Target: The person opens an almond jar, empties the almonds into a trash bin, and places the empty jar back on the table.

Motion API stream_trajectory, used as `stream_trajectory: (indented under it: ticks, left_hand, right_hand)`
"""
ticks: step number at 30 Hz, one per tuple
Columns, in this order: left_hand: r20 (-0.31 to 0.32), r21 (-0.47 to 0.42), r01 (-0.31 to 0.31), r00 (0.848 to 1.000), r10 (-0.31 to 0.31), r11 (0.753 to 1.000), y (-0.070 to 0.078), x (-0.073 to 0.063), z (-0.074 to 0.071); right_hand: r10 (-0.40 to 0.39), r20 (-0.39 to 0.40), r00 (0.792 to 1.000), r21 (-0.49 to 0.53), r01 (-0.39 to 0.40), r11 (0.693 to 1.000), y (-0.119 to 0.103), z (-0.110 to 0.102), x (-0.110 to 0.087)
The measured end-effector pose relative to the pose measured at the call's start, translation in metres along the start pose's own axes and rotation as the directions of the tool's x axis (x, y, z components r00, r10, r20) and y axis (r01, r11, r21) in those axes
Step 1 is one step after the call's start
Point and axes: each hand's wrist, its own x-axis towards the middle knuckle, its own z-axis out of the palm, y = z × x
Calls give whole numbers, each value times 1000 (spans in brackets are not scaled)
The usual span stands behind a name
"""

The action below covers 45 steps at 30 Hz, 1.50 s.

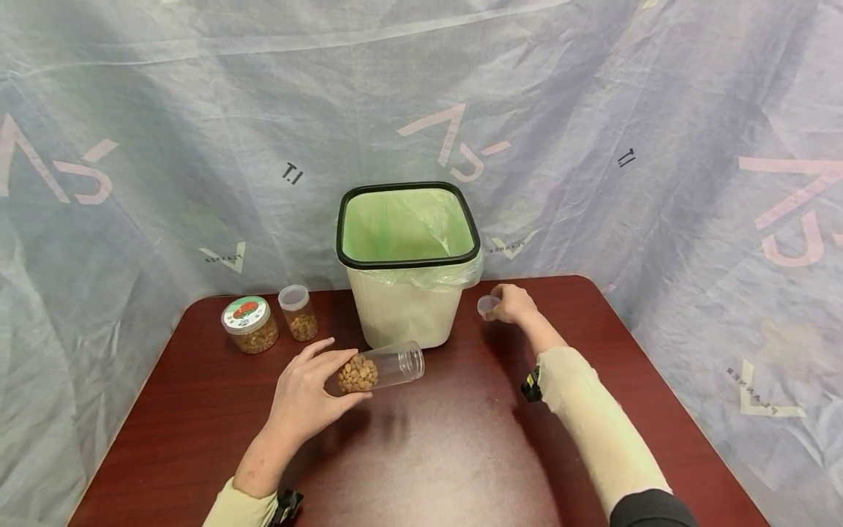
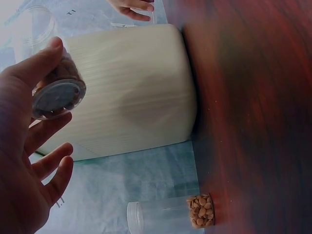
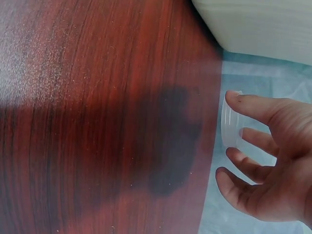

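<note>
My left hand (image 1: 308,391) grips a clear plastic jar (image 1: 394,366) by its base end. The jar lies tilted on its side in the air, its uncapped mouth toward the right, in front of the bin. Brown pellets (image 1: 358,372) are heaped at the base end by my fingers. In the left wrist view the jar's round bottom (image 2: 57,99) faces the camera. My right hand (image 1: 514,304), to the right of the bin, pinches a translucent round lid (image 1: 488,305) between thumb and fingers. In the right wrist view the lid (image 3: 231,119) stands on edge above the table.
A cream bin (image 1: 405,311) with a black rim and clear liner stands at the table's back. Left of it are a lidded jar of pellets (image 1: 303,326) and a wide tub (image 1: 255,337) with a green and white lid. A printed cloth (image 1: 263,110) hangs behind the table.
</note>
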Motion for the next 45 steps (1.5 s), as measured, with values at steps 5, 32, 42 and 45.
stream_trajectory:
  ticks: [5,32,42,45]
  left_hand:
    - [17,3,1,1000,-1,1000,1,1,2]
    - [-12,-38,-19,1000,19,999,2,6,3]
    - [-19,-40,-31,999,30,999,2,6,4]
    - [-16,-45,-26,1000,26,999,2,6,4]
  right_hand:
    - [32,2,999,3,-32,999,4,1,0]
    - [54,12,998,-1,-54,999,1,12,-1]
    - [58,0,998,-4,-58,998,4,14,-1]
    - [67,0,998,1,-67,998,5,15,0]
